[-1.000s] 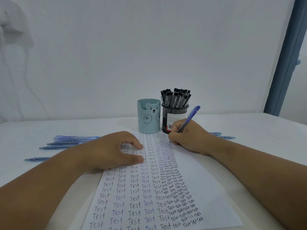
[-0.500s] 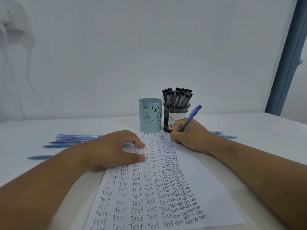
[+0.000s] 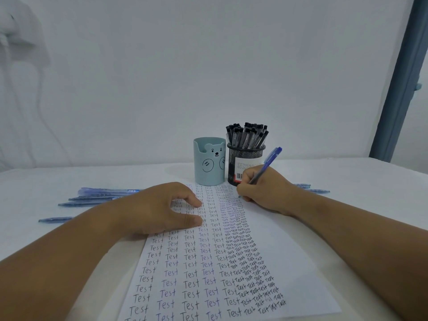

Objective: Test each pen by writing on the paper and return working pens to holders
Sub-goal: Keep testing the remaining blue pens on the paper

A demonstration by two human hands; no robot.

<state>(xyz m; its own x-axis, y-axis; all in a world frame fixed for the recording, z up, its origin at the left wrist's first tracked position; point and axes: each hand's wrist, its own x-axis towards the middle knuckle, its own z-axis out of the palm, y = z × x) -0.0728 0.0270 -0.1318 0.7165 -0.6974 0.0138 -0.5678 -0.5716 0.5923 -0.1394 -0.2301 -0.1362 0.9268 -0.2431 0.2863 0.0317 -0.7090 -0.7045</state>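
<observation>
Head view: a blue pen (image 3: 264,167) is gripped in the right hand (image 3: 266,191), fingers curled round its barrel, its tip set to the far right part of the paper (image 3: 289,262), just in front of the black mesh holder (image 3: 245,166). The sheet is pressed flat by the left hand (image 3: 162,209), its fingers loosely bent and nothing held. Columns of the handwritten word "Test" are seen across the paper. The mesh holder is packed with black-capped pens (image 3: 247,135); a light blue bear-faced holder (image 3: 209,162) stands just beside it. Loose blue pens (image 3: 97,196) are laid on the white table (image 3: 359,177) at left, with more pens (image 3: 310,188) behind the right wrist.
</observation>
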